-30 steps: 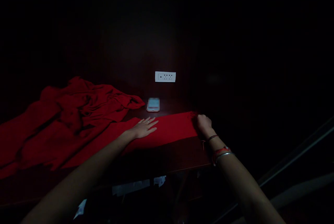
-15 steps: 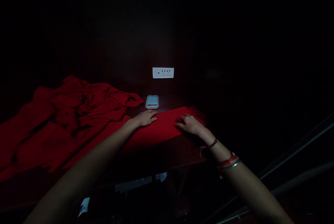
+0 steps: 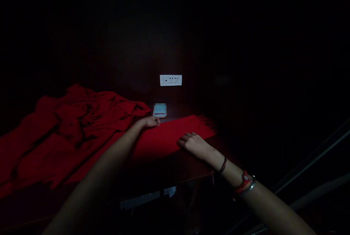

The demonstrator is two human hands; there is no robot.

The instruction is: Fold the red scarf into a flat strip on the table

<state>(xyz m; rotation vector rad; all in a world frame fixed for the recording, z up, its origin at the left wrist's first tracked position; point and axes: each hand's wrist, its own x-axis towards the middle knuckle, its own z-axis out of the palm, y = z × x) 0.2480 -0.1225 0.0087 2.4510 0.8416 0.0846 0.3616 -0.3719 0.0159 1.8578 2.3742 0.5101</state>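
A long red cloth with a fringed end lies as a flat strip along the dark table. At the strip's far edge, my left hand is closed with curled fingers, gripping the cloth beside the phone. My right hand rests on the near edge, left of the fringe, its fingers stretched over the cloth. Dark cords, a red bracelet and a silver bangle circle my right wrist and forearm. To the left, more red cloth is heaped in loose folds; whether it joins the strip is hard to tell.
A phone with a lit screen lies behind the strip. On the dark wall above it is a white socket plate. Pale papers show below the table edge. Pale rails slant at right in deep shadow.
My right hand has come toward me and slightly left, from the middle of the strip to its near edge. My left hand's fingers have drawn in from lying spread. The view has tilted up slightly.
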